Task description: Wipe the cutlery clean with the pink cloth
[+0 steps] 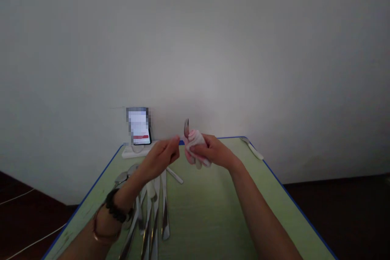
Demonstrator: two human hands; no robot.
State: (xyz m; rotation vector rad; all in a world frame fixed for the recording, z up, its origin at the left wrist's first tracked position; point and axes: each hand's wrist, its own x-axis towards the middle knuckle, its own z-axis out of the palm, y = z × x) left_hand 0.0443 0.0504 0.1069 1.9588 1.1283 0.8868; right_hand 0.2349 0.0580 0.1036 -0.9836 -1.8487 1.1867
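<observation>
Soft pink-and-white cloth (pixel 195 140) wraps a shiny metal fork (pixel 187 127) above the far middle of the tabletop (pixel 207 215).
Smooth, slender cutlery (pixel 165 215) lies near left; pale green surface stretches from it to the blue edging (pixel 283 187) at right. The right hand (pixel 215 150) pinches the cloth, forearm slanting inward; the left hand (pixel 164 153) curls just beside, its grip unclear.

Dim, greyish light; the far wall (pixel 201 57) palest mid-scene, corners darkening; a glowing phone screen (pixel 138 124), left, is pixelated; knives (pixel 165 211) glint.
</observation>
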